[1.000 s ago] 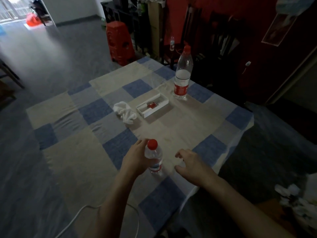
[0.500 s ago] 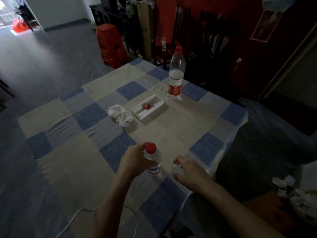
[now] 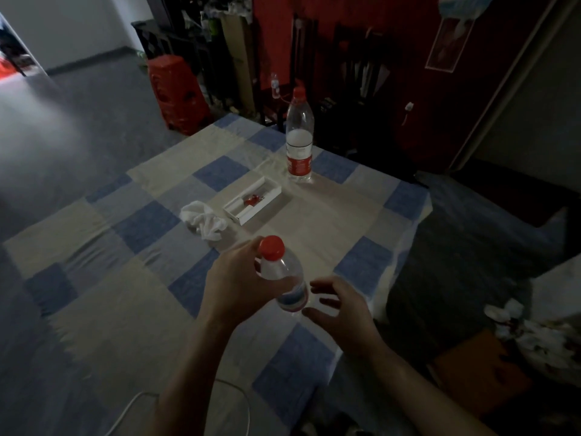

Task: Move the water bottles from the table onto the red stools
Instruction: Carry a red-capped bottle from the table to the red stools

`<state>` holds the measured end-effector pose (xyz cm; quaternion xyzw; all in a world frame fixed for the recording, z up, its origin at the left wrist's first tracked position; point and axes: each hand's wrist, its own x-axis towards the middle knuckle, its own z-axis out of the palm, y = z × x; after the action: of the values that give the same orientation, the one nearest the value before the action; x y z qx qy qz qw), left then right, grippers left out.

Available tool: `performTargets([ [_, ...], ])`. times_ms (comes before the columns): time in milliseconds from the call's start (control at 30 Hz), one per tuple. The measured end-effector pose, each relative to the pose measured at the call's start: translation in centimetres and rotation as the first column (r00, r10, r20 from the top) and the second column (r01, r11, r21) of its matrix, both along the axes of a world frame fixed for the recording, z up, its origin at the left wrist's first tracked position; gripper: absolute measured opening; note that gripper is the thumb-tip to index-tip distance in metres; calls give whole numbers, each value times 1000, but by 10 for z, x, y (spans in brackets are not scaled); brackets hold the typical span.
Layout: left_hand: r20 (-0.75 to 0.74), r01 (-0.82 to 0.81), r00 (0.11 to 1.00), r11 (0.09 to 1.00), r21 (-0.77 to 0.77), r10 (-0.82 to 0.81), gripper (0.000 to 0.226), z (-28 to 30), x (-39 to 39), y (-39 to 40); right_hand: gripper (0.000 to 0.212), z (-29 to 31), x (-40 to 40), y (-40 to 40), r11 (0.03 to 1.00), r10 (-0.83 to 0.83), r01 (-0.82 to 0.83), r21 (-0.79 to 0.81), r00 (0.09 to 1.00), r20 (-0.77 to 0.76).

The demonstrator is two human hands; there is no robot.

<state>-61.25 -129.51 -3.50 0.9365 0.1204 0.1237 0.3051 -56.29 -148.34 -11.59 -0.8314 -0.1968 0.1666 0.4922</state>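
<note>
My left hand (image 3: 234, 283) grips a small clear water bottle (image 3: 284, 278) with a red cap, lifted off the table and tilted toward me. Just to its right my right hand (image 3: 338, 305) hovers with fingers spread, holding nothing. At the far edge of the checked blue-and-beige tablecloth (image 3: 132, 256) a tall water bottle (image 3: 299, 143) with a red cap and red label stands upright. A stack of red stools (image 3: 177, 92) sits on the floor beyond the table's far left corner.
A crumpled white cloth (image 3: 206, 220) and an open white box (image 3: 253, 202) lie mid-table. A white cable (image 3: 125, 413) runs over the near edge. Dark chairs (image 3: 361, 89) stand behind the table. Crumpled papers (image 3: 534, 328) lie at the right.
My left hand has lifted the small bottle off the table and tilted it toward me. The right hand has moved closer to it.
</note>
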Motion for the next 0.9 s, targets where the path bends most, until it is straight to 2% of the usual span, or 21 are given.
performTargets([
  [333,-10,141,990,989,44,-141,39,6,15,-37,35,11,-6,-22,990,-102,93,109,992,80],
  [600,-30,286,958,958,25,-285,45,-3,32,-65,37,8,-15,-54,963,-211,210,169,977,-9],
  [900,-27,440,898,898,0,-439,42,-6,49,-128,37,10,-33,-117,890,-410,410,201,911,-45],
])
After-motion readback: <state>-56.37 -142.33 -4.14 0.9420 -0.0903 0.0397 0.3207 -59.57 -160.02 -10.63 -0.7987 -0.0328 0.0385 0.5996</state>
